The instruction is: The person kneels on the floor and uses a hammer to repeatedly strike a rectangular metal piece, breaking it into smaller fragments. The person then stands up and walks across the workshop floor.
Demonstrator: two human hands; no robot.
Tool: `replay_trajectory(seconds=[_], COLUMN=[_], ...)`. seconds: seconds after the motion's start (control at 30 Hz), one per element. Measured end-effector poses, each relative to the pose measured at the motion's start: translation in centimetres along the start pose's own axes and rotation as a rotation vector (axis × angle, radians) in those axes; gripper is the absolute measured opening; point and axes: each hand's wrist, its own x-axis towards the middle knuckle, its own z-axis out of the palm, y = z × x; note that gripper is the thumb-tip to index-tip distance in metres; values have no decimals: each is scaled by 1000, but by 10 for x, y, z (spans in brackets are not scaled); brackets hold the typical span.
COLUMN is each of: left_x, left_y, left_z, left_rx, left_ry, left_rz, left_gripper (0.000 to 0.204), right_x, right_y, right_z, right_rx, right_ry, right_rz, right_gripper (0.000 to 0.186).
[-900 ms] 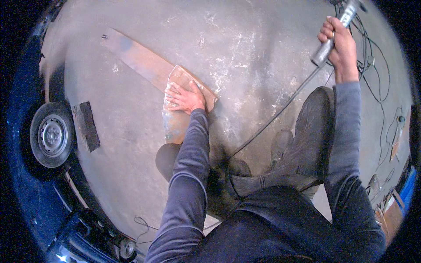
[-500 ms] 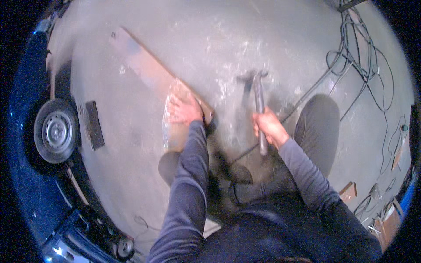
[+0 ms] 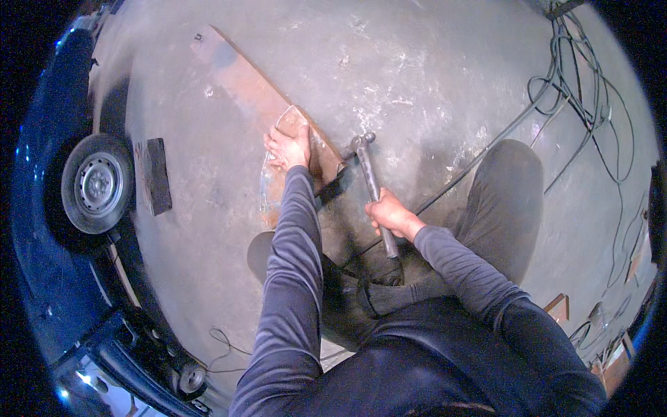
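My right hand is closed around the grey handle of a hammer. The hammer's head is close to the near corner of a long reddish-brown panel; whether they touch I cannot tell. That panel lies slanting across the floor, with a raised lip along its right side. A curved piece with a bright, shiny edge lies over its near end. My left hand rests spread on this piece, fingers apart, partly hiding it.
A dark blue vehicle with a wheel stands at the left, a dark flat block beside it. Tangled black cables run over the concrete floor at the right. My bent knee is right of the hammer. Scrap pieces lie lower right.
The hammer has swung left, bringing its head from bare floor to the panel's near corner. My left hand stays on the curved piece. The view has shifted slightly.
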Motion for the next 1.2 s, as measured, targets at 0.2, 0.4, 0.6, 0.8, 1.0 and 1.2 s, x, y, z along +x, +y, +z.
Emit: replay_trajectory(seconds=[0.2,0.4,0.6,0.8,1.0,1.2], left_x=[27,20,21,30,36,37], left_y=[-9,-11,-13,-25,-53,-36], left_z=[-1,7,14,13,11,3], left_rx=[3,100,73,156,123,55], left_ry=[57,9,92,91,199,171], left_rz=[-105,-82,-13,-66,-42,-89], left_gripper=[97,94,94,90,86,83], right_x=[-4,-77,-54,24,7,-22], right_y=[-19,-131,-222,9,-46,-63], right_z=[-11,-89,-170,-9,-25,-22], right_rx=[201,222,496,548,224,190], right_ry=[-54,329,498,-100,214,186], right_rz=[-26,-474,-1149,86,-116,-134], right_gripper=[19,15,23,21,15,17])
